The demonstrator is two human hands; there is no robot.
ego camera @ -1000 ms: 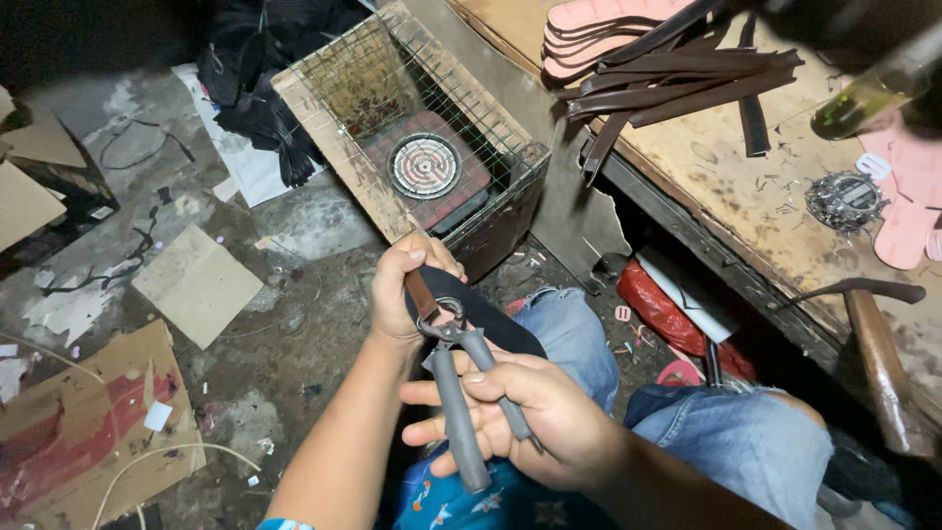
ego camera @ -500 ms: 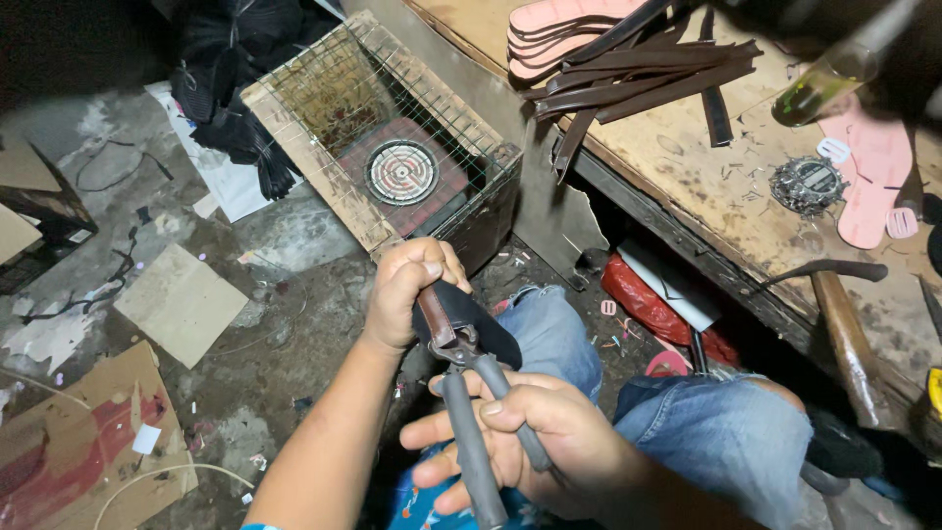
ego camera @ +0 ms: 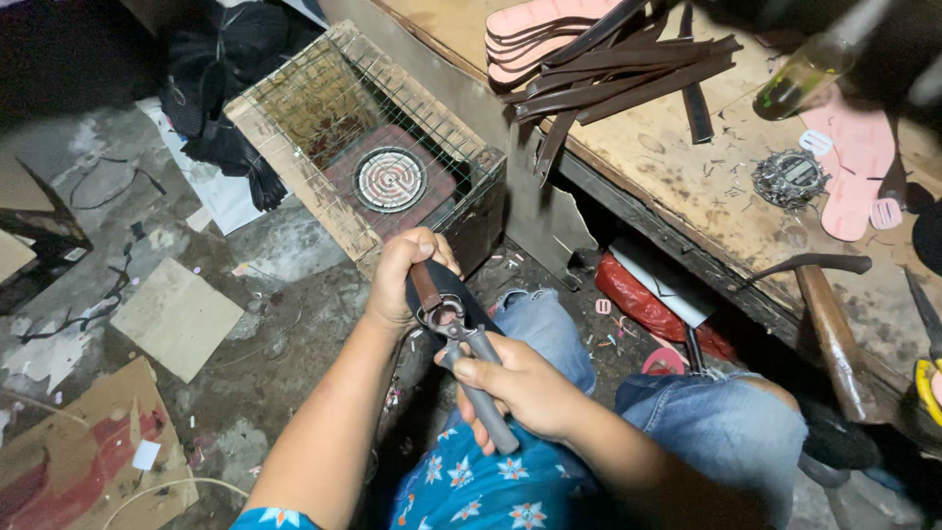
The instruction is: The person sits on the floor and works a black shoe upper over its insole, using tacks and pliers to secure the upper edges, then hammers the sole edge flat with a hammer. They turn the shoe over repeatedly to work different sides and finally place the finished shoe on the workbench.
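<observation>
pincers [ego camera: 469, 363] sit gripped in the right hand [ego camera: 518, 385], fingers wrapped round both grey handles, their head biting the brown strap [ego camera: 425, 286] on a dark sole [ego camera: 444, 294]. left hand [ego camera: 404, 275] is closed round that sole, held above the lap just in front of the wire cage [ego camera: 363, 147] with its round heater coil [ego camera: 390, 179].

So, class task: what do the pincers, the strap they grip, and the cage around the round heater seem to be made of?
Pincers: dull grey metal, worn, faint shine at the head.
Strap: brown, matt and flexible, probably leather or an imitation.
Cage: thin wire mesh, light and slightly glinting, on what looks like a wooden frame.
</observation>
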